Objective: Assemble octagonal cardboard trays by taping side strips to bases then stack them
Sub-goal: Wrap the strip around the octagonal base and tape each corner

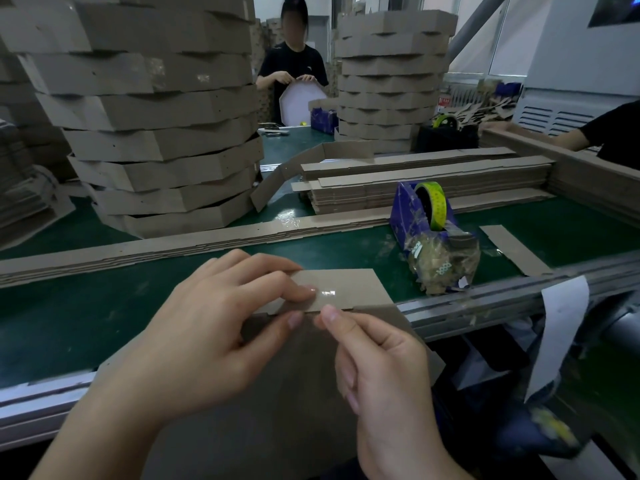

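Green belt [86,317]; left hand [207,323], right hand [381,368] fingers [298,291] pinching side strip [353,285] against half-hidden base [277,393].

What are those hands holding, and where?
A cardboard side strip and base, at their taped seam: left hand pinches the strip's edge, right hand the base's edge.

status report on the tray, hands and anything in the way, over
Left grip pinching side strip against the base edge. Right grip thumb at the taped seam, hold unclear. Seam unobstructed; tape dispenser off to the right.
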